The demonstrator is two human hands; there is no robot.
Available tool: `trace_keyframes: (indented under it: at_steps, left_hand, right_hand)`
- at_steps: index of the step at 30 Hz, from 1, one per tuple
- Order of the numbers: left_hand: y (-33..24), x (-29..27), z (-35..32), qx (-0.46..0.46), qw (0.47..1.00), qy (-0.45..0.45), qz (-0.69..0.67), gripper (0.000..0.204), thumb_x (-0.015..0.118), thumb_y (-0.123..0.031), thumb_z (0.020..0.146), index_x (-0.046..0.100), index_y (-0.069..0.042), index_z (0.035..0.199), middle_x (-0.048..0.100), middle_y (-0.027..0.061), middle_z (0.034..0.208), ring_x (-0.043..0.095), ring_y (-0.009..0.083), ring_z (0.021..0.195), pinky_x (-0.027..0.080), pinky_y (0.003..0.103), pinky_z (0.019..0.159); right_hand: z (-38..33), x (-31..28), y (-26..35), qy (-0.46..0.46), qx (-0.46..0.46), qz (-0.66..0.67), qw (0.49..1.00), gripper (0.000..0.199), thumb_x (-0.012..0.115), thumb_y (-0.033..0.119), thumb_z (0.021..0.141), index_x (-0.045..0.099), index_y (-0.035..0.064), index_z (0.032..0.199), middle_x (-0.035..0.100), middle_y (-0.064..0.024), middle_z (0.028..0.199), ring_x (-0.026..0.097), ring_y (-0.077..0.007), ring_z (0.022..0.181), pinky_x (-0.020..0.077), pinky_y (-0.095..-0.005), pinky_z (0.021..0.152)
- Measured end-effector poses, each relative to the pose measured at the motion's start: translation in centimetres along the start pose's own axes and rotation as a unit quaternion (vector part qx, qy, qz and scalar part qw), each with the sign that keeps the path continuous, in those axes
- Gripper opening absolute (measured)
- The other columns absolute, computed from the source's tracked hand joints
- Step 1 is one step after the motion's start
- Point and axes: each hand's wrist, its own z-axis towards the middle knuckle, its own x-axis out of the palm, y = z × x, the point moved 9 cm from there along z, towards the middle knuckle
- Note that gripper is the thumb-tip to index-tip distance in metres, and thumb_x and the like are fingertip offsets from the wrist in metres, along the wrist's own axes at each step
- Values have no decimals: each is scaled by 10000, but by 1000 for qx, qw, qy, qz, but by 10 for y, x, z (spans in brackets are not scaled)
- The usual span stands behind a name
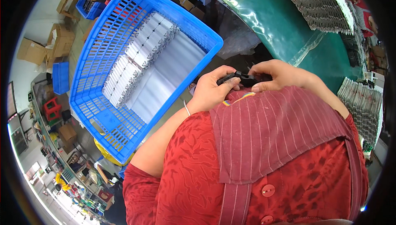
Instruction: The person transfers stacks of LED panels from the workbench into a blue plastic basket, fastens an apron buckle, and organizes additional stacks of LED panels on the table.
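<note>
while left hand (211,88) and right hand (280,75) pinch it from either side, small black piece (238,75) sits just above striped apron (272,138), near table (330,58); probably light, stiff, slightly slick; best taken by ends.

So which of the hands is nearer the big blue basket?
Left. The left hand is just right of the blue basket's rim in the picture; the right hand is farther right, beyond the left.
</note>
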Motion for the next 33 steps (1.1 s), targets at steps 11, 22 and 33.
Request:
trace_keyframes:
  at_steps: [11,22,33]
  left_hand:
    - [-3,3,0,-26,997,18,73,228,627,-127,918,604,-19,1118,670,30,840,624,71,770,491,221,679]
    - [-7,5,-13,11,996,65,67,323,526,-133,890,486,-56,1201,529,-4,871,492,68,725,403,224,652]
    - [-5,7,-16,25,984,124,122,413,494,-144,908,432,-40,1303,522,-1,884,486,65,742,403,227,662]
  right_hand:
    - [-9,2,-7,-110,-45,28,993,177,622,144,897,631,-31,920,588,-132,719,550,-155,661,445,-323,615]
    - [-10,5,-2,-226,-121,60,965,176,600,95,898,635,2,1043,642,-172,863,640,-267,801,493,-349,707]
    - [-10,5,13,-211,-103,-38,971,272,647,46,842,626,52,1113,638,-147,889,634,-317,846,508,-386,733]
